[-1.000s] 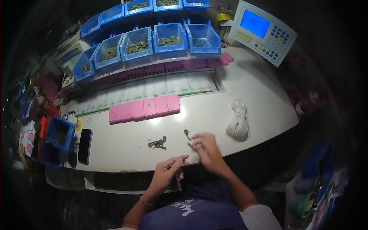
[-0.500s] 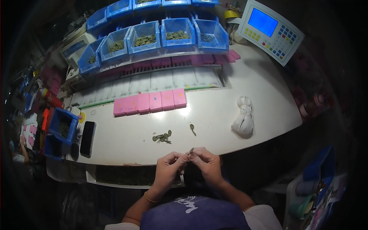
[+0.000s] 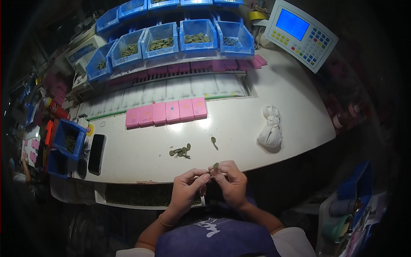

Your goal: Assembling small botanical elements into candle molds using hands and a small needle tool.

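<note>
Just over the table's front edge, my left hand point(image 3: 187, 187) and right hand point(image 3: 232, 182) meet with fingertips pinched. Between them is a small dark-green piece with a rounded, textured head point(image 3: 215, 165), which sticks up by my right thumb. Its lower part runs toward my left fingers and is mostly hidden by them. Beyond my hands lies a small heap of similar green pieces point(image 3: 181, 151) with stems. One single green piece point(image 3: 214, 143), round-headed with a thin stem, rests to the right of the heap.
Pink blocks point(image 3: 166, 113) stand in a row across the table point(image 3: 239, 120). A tied white cloth pouch point(image 3: 271, 127) sits right, a black phone point(image 3: 97, 154) left. Blue bins point(image 3: 197, 36) of green pieces line the back beside a keypad panel point(image 3: 302, 36). An open drawer point(image 3: 141, 196) juts out below.
The green piece's head shows more fully above my right thumb, and my right fingers have shifted slightly around it. The heap and the single piece lie as before.
</note>
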Motion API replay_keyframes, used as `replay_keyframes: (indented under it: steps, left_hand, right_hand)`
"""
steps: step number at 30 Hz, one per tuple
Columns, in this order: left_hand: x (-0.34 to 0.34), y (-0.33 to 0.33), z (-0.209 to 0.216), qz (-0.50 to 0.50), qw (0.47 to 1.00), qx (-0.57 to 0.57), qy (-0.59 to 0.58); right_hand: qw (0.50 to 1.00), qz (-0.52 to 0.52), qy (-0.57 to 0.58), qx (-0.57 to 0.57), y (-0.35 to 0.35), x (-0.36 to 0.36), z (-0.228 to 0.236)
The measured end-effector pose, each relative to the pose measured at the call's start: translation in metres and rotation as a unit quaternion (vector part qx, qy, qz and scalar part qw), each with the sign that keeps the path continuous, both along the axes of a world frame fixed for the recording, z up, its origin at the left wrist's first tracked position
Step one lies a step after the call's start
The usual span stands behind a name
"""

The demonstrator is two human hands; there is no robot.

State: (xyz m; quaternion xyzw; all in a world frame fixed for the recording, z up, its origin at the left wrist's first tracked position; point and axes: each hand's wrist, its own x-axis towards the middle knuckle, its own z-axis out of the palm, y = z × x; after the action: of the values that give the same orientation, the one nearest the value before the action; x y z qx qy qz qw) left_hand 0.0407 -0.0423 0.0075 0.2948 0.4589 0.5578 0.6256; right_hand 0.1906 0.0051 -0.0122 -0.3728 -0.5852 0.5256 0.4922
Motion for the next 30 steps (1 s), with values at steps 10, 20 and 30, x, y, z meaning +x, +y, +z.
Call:
replay_keyframes:
  steps: [10, 20, 30]
  left_hand:
    - [0.009, -0.001, -0.002, 0.036, 0.996, 0.017, 0.077]
    - [0.006, -0.001, 0.014, 0.027, 0.988, 0.039, 0.144]
    - [-0.027, -0.023, 0.009, -0.004, 0.906, 0.018, 0.422]
  right_hand:
    - [0.93, -0.102, -0.158, 0.315, 0.001, -0.001, 0.01]
    - [0.997, -0.025, 0.043, -0.056, 0.001, -0.002, 0.006]
    - [0.996, -0.01, -0.049, -0.071, 0.005, -0.003, 0.006]
